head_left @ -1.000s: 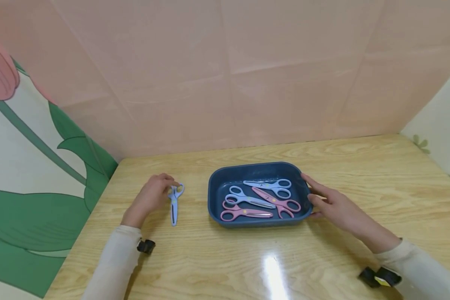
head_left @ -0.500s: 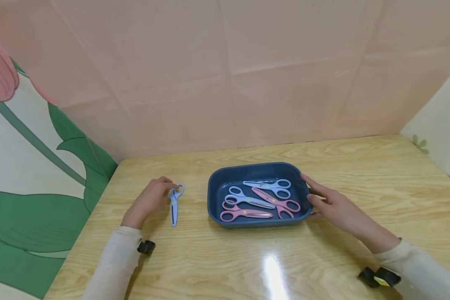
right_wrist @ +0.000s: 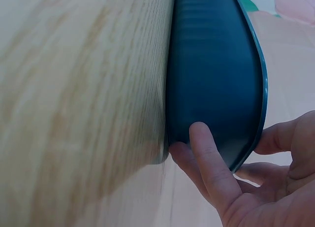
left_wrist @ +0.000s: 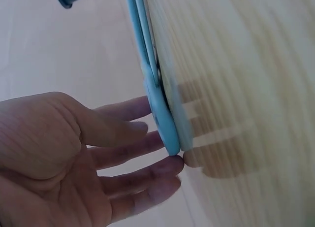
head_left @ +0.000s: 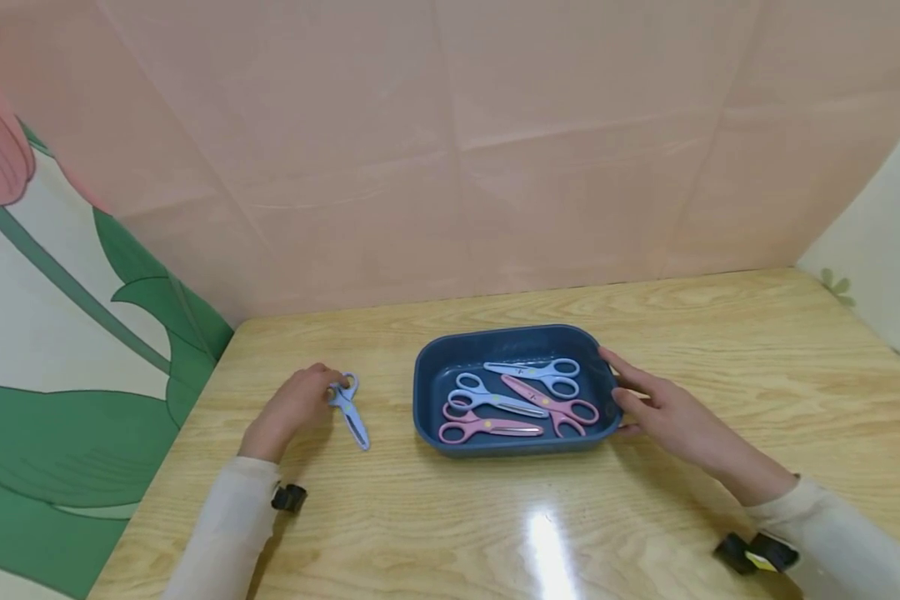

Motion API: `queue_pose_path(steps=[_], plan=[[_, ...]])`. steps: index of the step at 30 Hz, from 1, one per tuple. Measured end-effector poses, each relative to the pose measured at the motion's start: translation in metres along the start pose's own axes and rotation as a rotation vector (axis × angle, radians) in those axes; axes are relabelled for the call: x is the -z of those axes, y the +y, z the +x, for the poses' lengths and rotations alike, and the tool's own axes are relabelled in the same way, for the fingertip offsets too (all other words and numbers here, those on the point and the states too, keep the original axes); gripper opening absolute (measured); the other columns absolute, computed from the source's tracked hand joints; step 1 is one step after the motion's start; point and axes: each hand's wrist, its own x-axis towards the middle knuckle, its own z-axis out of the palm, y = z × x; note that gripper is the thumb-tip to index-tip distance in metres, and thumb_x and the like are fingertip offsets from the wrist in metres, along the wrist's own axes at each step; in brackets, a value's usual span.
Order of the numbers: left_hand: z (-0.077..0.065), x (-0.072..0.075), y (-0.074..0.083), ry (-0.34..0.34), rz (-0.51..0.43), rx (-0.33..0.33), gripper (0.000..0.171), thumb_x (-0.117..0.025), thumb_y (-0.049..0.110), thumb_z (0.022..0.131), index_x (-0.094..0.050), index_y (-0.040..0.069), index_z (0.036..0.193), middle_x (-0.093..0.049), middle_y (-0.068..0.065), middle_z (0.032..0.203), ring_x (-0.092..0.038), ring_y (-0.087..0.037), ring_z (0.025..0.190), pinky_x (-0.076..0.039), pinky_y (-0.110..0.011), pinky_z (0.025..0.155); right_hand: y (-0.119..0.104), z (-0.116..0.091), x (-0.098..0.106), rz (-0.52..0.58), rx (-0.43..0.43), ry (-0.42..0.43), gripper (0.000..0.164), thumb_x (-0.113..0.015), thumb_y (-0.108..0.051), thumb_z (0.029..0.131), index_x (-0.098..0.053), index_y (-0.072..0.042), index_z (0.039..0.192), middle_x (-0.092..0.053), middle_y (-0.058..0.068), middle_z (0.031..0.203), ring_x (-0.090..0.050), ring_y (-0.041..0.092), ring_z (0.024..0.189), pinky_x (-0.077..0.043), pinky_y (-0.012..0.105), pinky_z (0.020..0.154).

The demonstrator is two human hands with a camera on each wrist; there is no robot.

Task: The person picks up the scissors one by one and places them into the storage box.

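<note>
A pair of light blue scissors [head_left: 355, 421] lies at an angle on the table, blades pointing toward the person. My left hand [head_left: 292, 408] touches its handle loops. In the left wrist view, fingertips [left_wrist: 167, 165] meet the end of the scissors [left_wrist: 160, 111], while the thumb is a little apart. A dark blue tray [head_left: 510, 448] stands to the right, holding two blue and two pink pairs of scissors [head_left: 495, 426]. My right hand [head_left: 671, 412] rests against its right end, with extended fingers [right_wrist: 204, 148] on the outer wall of the tray [right_wrist: 216, 74].
The wood-grain table [head_left: 435, 525] meets a pink covered wall [head_left: 457, 167] at the back. A wall with a painted tulip [head_left: 52, 400] borders the left side, and a pale wall [head_left: 877, 225] the right. Each wrist wears a black device [head_left: 288, 498].
The blue scissors by my left hand have turned, so the blade tip points further right and the handles lie slightly further left. The left hand has shifted slightly left; the right hand stays at the tray.
</note>
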Motion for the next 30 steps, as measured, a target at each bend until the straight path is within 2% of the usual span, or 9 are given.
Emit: queue_pose_path(steps=[5,11,15,23,30], plan=[[-0.0040,0.0008,-0.0010,-0.013,0.009,0.015,0.023,-0.062,0.004,0.089,-0.068,0.008,0.111,-0.063,-0.013,0.109,-0.060,-0.027,0.096,-0.052,-0.044,0.085,-0.0003,0.0005,0.0000,-0.003,-0.005,-0.001,0.058,-0.039,-0.031,0.103,-0.009,-0.037,0.152,-0.013,0.030,0.155,-0.070,0.024,0.094,-0.058,0.042,0.081],[-0.0069,0.0002,0.0010,-0.017,0.052,0.009,0.022,-0.068,0.005,0.085,-0.068,0.009,0.108,-0.062,-0.014,0.108,-0.060,-0.025,0.093,-0.052,-0.043,0.082,-0.0002,0.0000,-0.0003,-0.015,-0.014,0.001,0.058,-0.039,-0.030,0.103,-0.009,-0.036,0.152,-0.013,0.030,0.155,-0.070,0.023,0.095,-0.058,0.044,0.082],[-0.0070,0.0002,0.0025,-0.019,0.046,0.022,0.020,-0.070,0.007,0.084,-0.068,0.009,0.104,-0.061,-0.012,0.105,-0.057,-0.022,0.088,-0.052,-0.041,0.081,-0.0004,0.0001,-0.0007,-0.016,-0.016,0.000,0.058,-0.039,-0.030,0.103,-0.009,-0.036,0.152,-0.013,0.030,0.156,-0.070,0.023,0.094,-0.058,0.044,0.082],[-0.0074,-0.0006,0.0017,0.018,0.041,-0.013,0.014,-0.073,0.006,0.079,-0.066,0.008,0.090,-0.059,-0.011,0.098,-0.053,-0.020,0.079,-0.049,-0.039,0.074,0.0010,0.0010,-0.0014,-0.003,-0.013,-0.002,0.058,-0.040,-0.031,0.103,-0.009,-0.037,0.152,-0.012,0.030,0.156,-0.070,0.023,0.094,-0.058,0.043,0.081],[-0.0076,-0.0009,0.0020,0.020,0.038,-0.024,0.012,-0.072,0.005,0.080,-0.065,0.007,0.090,-0.059,-0.009,0.095,-0.051,-0.019,0.079,-0.048,-0.037,0.074,0.0010,0.0012,-0.0020,-0.015,-0.021,0.001,0.058,-0.039,-0.032,0.103,-0.009,-0.038,0.152,-0.012,0.030,0.156,-0.070,0.023,0.094,-0.058,0.044,0.082]])
